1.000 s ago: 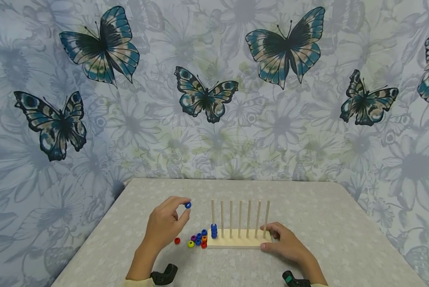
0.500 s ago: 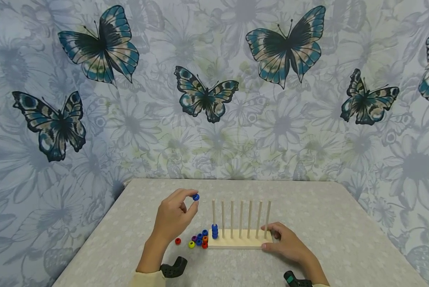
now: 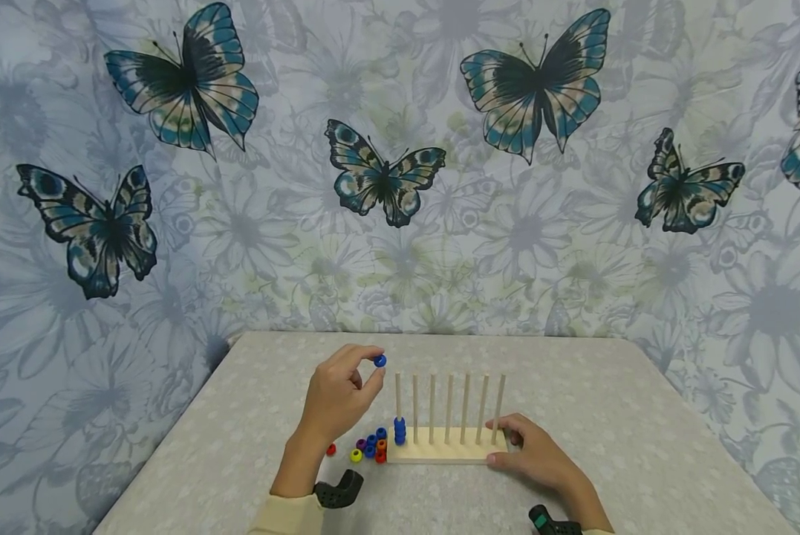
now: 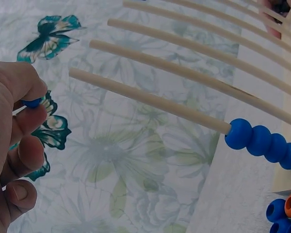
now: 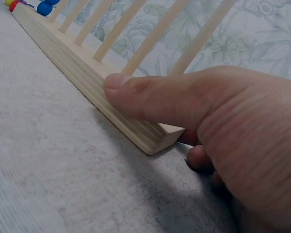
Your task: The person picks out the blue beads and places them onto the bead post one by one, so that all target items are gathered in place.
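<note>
On the desk (image 3: 607,416), draped in a pale patterned cloth before a butterfly-printed backdrop (image 3: 400,171), stands a wooden rack (image 3: 443,446) with seven upright rods. The right hand (image 3: 540,457) steadies the rack's right end, thumb along the front edge and fingers curled round the end, so that grip is closed on the base. The left hand (image 3: 339,401) is raised just left of the first rod (image 3: 397,397), its grip narrow, pinching a blue bead (image 3: 379,360) between thumb and forefinger, level with the rod's top. Four blue beads (image 3: 400,430) already sit stacked on that rod. Loose beads (image 3: 368,449) in blue, orange, red, yellow and purple lie beside the rack's left end.

The step in hand looks like threading: the bead is lifted and close to the rod tip. The next move calls for lining the bead's hole up over the tip, then letting it slide down.

No brand, label or writing can be read anywhere.
</note>
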{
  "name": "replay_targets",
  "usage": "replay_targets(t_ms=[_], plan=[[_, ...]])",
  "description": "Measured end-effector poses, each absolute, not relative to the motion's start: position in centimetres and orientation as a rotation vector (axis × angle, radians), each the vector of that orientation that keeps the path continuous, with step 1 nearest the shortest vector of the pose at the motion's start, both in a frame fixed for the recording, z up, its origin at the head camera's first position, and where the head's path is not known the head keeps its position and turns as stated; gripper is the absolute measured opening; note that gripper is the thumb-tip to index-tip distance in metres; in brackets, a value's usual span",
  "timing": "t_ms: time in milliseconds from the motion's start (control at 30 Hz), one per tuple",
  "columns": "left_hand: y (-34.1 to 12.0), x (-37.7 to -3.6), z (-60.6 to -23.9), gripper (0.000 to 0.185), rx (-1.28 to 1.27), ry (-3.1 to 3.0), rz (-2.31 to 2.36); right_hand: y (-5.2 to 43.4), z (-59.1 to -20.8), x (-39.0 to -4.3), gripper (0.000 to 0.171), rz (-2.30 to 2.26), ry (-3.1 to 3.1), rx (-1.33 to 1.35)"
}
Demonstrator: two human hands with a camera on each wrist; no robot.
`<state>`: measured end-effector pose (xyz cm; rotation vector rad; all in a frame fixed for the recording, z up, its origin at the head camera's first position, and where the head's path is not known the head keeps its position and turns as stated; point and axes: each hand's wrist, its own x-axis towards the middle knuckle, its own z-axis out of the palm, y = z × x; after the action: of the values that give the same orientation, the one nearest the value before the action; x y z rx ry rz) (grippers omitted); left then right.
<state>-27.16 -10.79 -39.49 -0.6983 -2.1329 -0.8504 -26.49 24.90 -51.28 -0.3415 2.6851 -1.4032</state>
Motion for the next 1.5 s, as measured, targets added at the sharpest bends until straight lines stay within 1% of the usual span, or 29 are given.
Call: replay_targets(t_ms=[1000, 1333, 1500], plan=[[-9.9, -26.8, -39.2, 0.023, -0.767, -2.146, -0.801, 25.0, -51.7, -26.7, 0.055, -1.358, 2.695, -0.301], [-9.6, -26.7, -39.3, 0.025, -0.752, -2.179, -0.762, 24.8, -51.1, -26.5, 0.054, -1.405, 2.657, -0.351], [-9.3, -26.9, -39.5, 0.024, -0.761, -2.181, -0.742, 24.8, -50.9, -26.5, 0.054, -1.414, 2.662, -0.322]])
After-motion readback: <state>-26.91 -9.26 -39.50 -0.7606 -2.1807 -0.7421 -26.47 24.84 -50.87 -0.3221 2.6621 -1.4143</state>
